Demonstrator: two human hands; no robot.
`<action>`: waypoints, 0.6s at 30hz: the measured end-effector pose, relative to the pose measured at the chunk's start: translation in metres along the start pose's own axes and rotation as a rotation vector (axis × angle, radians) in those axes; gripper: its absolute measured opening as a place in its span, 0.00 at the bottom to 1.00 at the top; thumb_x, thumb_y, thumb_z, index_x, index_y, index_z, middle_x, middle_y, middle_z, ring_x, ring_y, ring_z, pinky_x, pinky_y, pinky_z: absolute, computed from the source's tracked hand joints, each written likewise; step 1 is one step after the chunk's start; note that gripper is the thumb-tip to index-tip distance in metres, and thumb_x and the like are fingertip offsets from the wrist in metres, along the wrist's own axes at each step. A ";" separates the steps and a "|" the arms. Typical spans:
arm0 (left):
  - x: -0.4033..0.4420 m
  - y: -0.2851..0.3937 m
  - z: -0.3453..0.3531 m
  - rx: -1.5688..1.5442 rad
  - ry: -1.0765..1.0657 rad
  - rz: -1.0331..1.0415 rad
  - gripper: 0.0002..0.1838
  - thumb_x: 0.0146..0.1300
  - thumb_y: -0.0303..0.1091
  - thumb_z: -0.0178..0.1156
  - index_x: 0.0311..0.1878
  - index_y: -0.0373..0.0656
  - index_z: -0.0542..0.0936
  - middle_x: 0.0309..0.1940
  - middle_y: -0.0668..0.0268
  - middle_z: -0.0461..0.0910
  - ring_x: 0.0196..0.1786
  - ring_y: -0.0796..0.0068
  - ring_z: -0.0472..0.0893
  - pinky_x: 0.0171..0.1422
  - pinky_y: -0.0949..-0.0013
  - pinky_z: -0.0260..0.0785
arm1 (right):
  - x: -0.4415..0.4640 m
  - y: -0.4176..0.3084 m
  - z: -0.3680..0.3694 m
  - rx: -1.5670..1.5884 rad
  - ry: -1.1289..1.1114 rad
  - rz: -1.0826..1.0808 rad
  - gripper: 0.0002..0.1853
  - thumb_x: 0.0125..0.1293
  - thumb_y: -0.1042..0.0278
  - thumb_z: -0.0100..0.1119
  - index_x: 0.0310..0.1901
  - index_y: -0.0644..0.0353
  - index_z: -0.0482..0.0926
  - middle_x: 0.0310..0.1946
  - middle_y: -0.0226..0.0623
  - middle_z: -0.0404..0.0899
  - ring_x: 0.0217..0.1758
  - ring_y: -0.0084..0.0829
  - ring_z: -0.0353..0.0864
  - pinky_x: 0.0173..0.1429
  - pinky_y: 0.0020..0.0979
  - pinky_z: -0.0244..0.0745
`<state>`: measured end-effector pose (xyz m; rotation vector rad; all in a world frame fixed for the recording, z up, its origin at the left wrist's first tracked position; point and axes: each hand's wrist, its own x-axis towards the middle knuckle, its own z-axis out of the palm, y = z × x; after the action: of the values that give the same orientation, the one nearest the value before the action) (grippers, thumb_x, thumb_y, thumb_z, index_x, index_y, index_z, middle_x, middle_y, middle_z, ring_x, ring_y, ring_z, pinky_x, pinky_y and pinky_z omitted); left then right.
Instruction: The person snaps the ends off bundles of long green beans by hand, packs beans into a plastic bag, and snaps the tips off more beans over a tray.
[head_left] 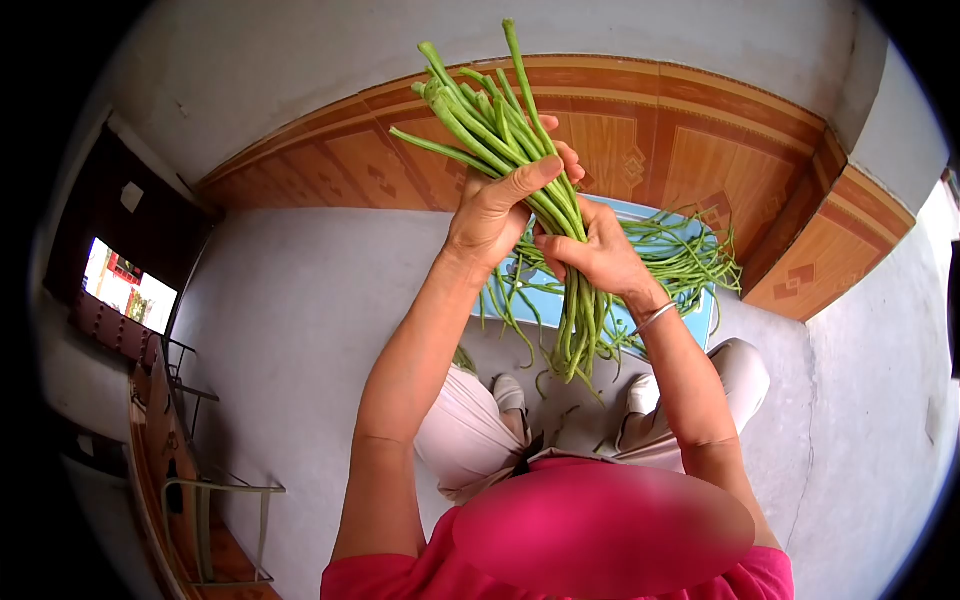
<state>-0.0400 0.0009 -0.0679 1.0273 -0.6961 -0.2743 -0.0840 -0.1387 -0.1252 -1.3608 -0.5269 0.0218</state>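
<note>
A bundle of green long beans [475,125] is held up in front of me, slanting from upper left to lower right. My left hand [500,205] wraps round the upper part of the bundle, thumb across the front. Lower down, my right hand [600,250] grips the same beans, with a bangle on its wrist. The thick ends fan out above my left hand at uneven heights. Thinner tails hang below my right hand. Behind them, more long beans [685,255] lie spread over a light blue table [545,306], some drooping over its edge.
Bean scraps [567,412] lie on the grey floor [310,300] between my shoes. A wall with brown tiles [700,150] stands behind the table. Metal-framed furniture [235,488] is at the lower left, with a dark door [120,205] beyond it.
</note>
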 end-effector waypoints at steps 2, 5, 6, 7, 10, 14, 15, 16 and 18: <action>0.001 -0.005 -0.004 -0.049 -0.199 -0.034 0.36 0.51 0.39 0.73 0.59 0.36 0.67 0.39 0.59 0.79 0.48 0.62 0.79 0.60 0.57 0.70 | 0.000 -0.001 -0.001 0.060 -0.093 -0.025 0.11 0.56 0.68 0.58 0.36 0.65 0.72 0.18 0.31 0.72 0.18 0.20 0.71 0.23 0.23 0.65; 0.006 -0.014 -0.013 -0.064 -0.352 -0.092 0.29 0.50 0.43 0.71 0.51 0.36 0.72 0.35 0.59 0.80 0.48 0.58 0.81 0.66 0.52 0.65 | -0.002 -0.009 -0.001 0.273 -0.257 0.104 0.11 0.55 0.68 0.58 0.35 0.65 0.71 0.17 0.33 0.71 0.16 0.22 0.70 0.22 0.24 0.66; 0.007 -0.015 -0.017 -0.054 -0.354 -0.114 0.26 0.51 0.42 0.70 0.48 0.36 0.73 0.34 0.59 0.80 0.47 0.57 0.81 0.65 0.52 0.67 | -0.001 -0.003 0.000 0.377 -0.259 0.129 0.12 0.54 0.68 0.56 0.35 0.67 0.69 0.17 0.35 0.68 0.15 0.24 0.68 0.17 0.25 0.65; 0.005 -0.014 -0.014 -0.047 -0.356 -0.138 0.23 0.52 0.42 0.69 0.45 0.37 0.75 0.32 0.59 0.80 0.45 0.57 0.82 0.64 0.51 0.68 | -0.002 -0.001 0.001 0.448 -0.270 0.170 0.14 0.55 0.66 0.56 0.38 0.67 0.69 0.18 0.36 0.68 0.15 0.24 0.68 0.20 0.27 0.72; 0.004 -0.010 -0.005 0.054 -0.110 -0.127 0.11 0.60 0.36 0.63 0.40 0.41 0.75 0.29 0.60 0.79 0.41 0.57 0.83 0.51 0.54 0.76 | 0.003 0.009 -0.001 0.512 -0.245 0.162 0.16 0.59 0.63 0.57 0.42 0.66 0.70 0.20 0.37 0.70 0.18 0.27 0.71 0.35 0.37 0.84; 0.013 0.015 -0.011 0.115 0.092 -0.017 0.08 0.62 0.30 0.61 0.40 0.39 0.75 0.29 0.63 0.78 0.38 0.65 0.83 0.47 0.62 0.79 | -0.005 0.021 -0.007 0.050 -0.268 0.228 0.14 0.57 0.64 0.64 0.36 0.66 0.76 0.28 0.37 0.80 0.31 0.26 0.81 0.42 0.26 0.75; 0.017 0.022 -0.014 0.109 0.155 0.016 0.07 0.62 0.29 0.61 0.39 0.38 0.75 0.28 0.64 0.78 0.36 0.67 0.82 0.47 0.63 0.79 | -0.008 0.027 -0.010 0.050 -0.278 0.230 0.13 0.57 0.64 0.63 0.37 0.66 0.76 0.28 0.37 0.80 0.31 0.25 0.81 0.42 0.27 0.75; 0.021 0.029 -0.020 0.106 0.216 0.037 0.06 0.62 0.28 0.61 0.38 0.38 0.75 0.27 0.65 0.77 0.34 0.69 0.81 0.46 0.63 0.78 | -0.013 0.031 -0.010 0.052 -0.288 0.233 0.12 0.57 0.65 0.63 0.37 0.65 0.76 0.28 0.36 0.80 0.31 0.25 0.81 0.42 0.27 0.75; 0.031 0.042 -0.039 0.068 0.326 0.066 0.05 0.61 0.26 0.62 0.33 0.39 0.75 0.26 0.66 0.75 0.30 0.73 0.77 0.43 0.64 0.77 | -0.025 0.040 -0.011 0.052 -0.301 0.248 0.11 0.57 0.67 0.61 0.39 0.65 0.76 0.29 0.35 0.80 0.32 0.25 0.81 0.44 0.28 0.75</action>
<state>0.0039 0.0327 -0.0326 1.0814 -0.4448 -0.0234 -0.0902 -0.1475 -0.1722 -1.3730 -0.6003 0.4457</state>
